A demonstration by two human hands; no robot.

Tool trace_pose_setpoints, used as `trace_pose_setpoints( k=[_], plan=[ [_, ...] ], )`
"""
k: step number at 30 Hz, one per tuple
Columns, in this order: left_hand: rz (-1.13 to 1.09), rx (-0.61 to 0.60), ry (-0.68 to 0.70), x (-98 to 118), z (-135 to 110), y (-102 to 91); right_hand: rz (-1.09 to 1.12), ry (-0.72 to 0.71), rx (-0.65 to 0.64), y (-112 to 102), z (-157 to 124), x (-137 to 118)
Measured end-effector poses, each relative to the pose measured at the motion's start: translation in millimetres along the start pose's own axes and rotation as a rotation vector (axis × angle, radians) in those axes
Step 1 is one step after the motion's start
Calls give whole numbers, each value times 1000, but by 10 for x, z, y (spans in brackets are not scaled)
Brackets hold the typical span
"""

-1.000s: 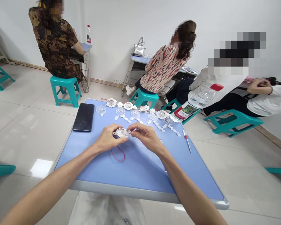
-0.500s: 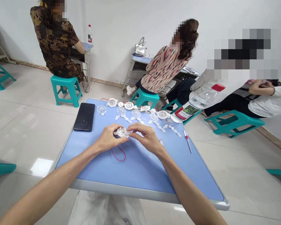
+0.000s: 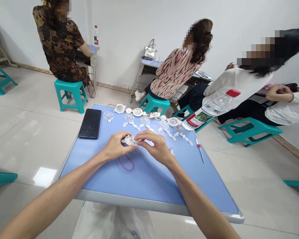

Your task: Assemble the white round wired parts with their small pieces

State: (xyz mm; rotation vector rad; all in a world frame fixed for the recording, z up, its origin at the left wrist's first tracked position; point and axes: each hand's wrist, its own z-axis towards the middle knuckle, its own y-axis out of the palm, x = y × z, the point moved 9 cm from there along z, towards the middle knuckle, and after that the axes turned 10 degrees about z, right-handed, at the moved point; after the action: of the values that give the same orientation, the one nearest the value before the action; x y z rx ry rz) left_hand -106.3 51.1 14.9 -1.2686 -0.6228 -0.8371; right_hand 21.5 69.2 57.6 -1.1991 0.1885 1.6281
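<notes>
Above the middle of the blue table (image 3: 144,186), my left hand (image 3: 114,146) is closed around a small white plastic housing (image 3: 130,140) with a ring-shaped tab on its left side. The thumb and fingertips of my right hand (image 3: 155,146) pinch at the housing's right edge; whether a separate small part is between them is hidden. A red cord loop (image 3: 127,164) hangs below the housing toward the tabletop. Beyond the hands, similar round white housings (image 3: 137,112) line the far edge, with clear plastic discs (image 3: 145,121) and small white pieces (image 3: 169,134) in front.
A black phone (image 3: 90,124) lies at the table's far left. A water bottle (image 3: 201,114) stands at the far right corner, with a screwdriver (image 3: 199,150) near the right edge. Several people sit on green stools (image 3: 70,94) at desks along the wall.
Both hands and the housing stay nearly in place. In the background, the person in white at the right has shifted their head and raised a hand.
</notes>
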Motion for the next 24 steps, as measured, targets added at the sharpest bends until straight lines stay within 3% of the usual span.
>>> trace_pose_setpoints(
  k=[9,24],
  plan=[
    [10,-24,-4,-2,0,20,-51,-82,-2,17,-6,-49],
    [14,-14,9,-13,3,26,-59,-66,-1,20,-19,-27]
  ],
)
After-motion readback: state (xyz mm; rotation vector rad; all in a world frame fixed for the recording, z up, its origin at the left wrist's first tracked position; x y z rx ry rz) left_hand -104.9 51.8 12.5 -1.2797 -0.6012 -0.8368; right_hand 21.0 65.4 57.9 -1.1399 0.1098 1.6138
